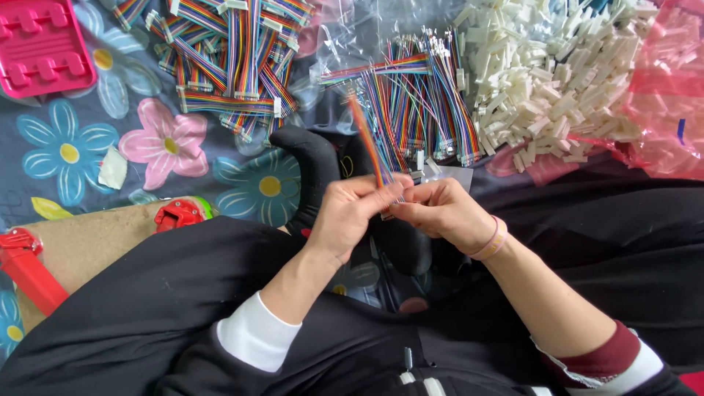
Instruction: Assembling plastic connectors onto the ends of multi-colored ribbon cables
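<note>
My left hand (352, 213) and my right hand (440, 213) meet in front of me, both pinching the near end of one rainbow ribbon cable (365, 136) that slants up and away from the fingers. Whatever sits at the cable's near end is hidden between my fingertips. Just beyond my hands lies a heap of loose rainbow cables (418, 103) with bare ends. To the right of it is a pile of small white plastic connectors (550, 73).
A second heap of rainbow cables with white connectors (227, 59) lies at the top left on a flowered cloth (66, 147). A pink plastic tray (40, 44) sits in the top left corner. A cardboard box with red tape dispenser parts (88, 242) is at my left knee. A pink bag (671, 95) lies right.
</note>
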